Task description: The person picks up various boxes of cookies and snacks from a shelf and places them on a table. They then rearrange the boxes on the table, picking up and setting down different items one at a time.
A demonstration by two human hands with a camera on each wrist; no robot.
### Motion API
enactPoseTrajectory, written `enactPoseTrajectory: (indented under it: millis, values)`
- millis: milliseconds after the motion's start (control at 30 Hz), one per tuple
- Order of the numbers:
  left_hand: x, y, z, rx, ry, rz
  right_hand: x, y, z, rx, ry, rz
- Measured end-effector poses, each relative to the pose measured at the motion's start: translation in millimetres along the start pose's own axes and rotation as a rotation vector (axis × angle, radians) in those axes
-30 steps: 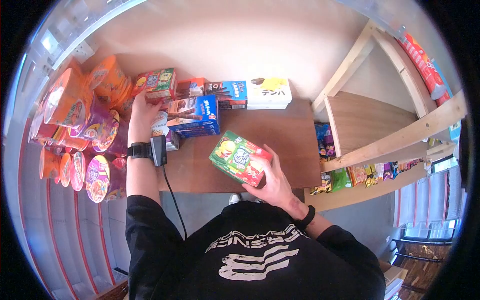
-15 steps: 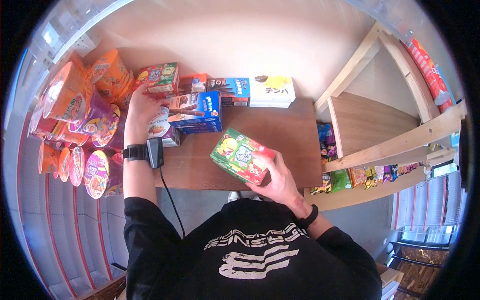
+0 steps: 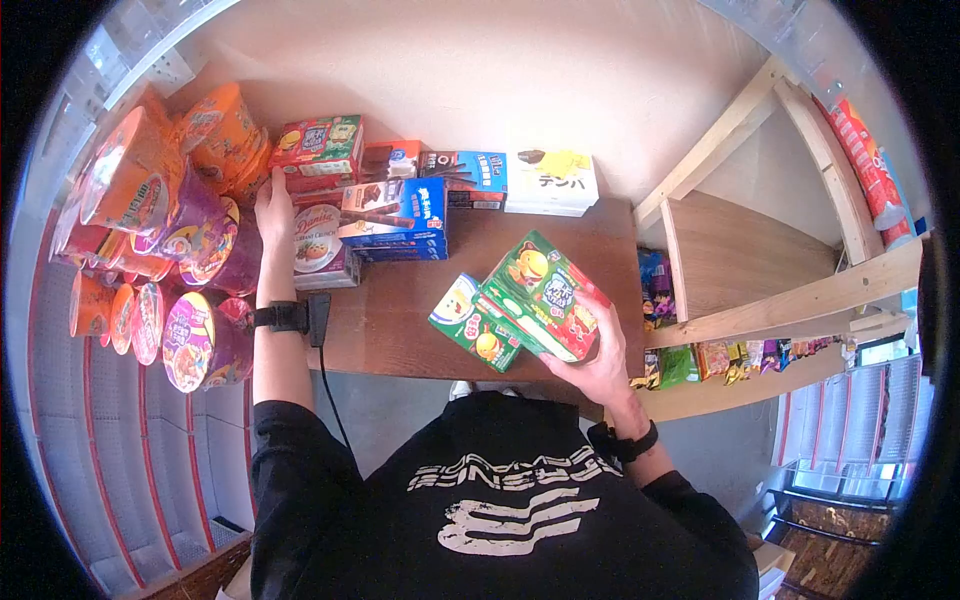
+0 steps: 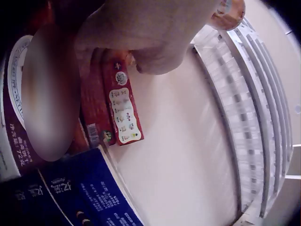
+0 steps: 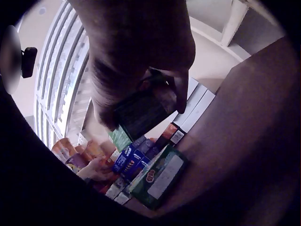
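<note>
Right hand (image 3: 600,362): your thumb and fingers are curled round one end of the green-and-red snack box, partly closed to its width.
Green-and-red snack box (image 3: 540,290): held tilted above the table (image 3: 385,335); green at one end, red at the other, with a yellow cartoon figure and pale lettering.
Second green box (image 3: 475,328): just beyond the first, angled, with white, red lettering and another yellow figure; you cannot tell what supports it.
Left hand (image 3: 274,212): your fingers look mostly straight, against the left side of the stacked red boxes (image 3: 318,140).
Nearby: Danisa box (image 3: 323,240), blue wafer-roll box (image 3: 395,212).
</note>
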State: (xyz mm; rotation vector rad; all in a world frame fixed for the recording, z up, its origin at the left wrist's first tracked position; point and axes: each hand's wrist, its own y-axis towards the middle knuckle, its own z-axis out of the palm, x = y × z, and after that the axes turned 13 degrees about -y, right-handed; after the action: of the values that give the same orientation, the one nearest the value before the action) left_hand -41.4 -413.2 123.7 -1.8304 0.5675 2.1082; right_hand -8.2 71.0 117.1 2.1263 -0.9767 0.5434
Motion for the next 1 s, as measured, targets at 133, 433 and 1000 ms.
enactPoseTrajectory:
  millis: [133, 433, 1000]
  values:
    - [9.1, 14.7, -0.8, 0.066, 0.015, -0.068, -0.5, -1.8, -0.7, -0.002, 0.003, 0.012]
    - [-9.9, -14.8, 24.0, -0.181, 0.658, 0.497, -3.3, -5.2, -3.6, -0.020, -0.022, 0.034]
    - [-39.2, -32.9, 56.5, 0.313, 1.074, 0.719, -6.9, 13.3, -9.8, -0.044, -0.015, 0.016]
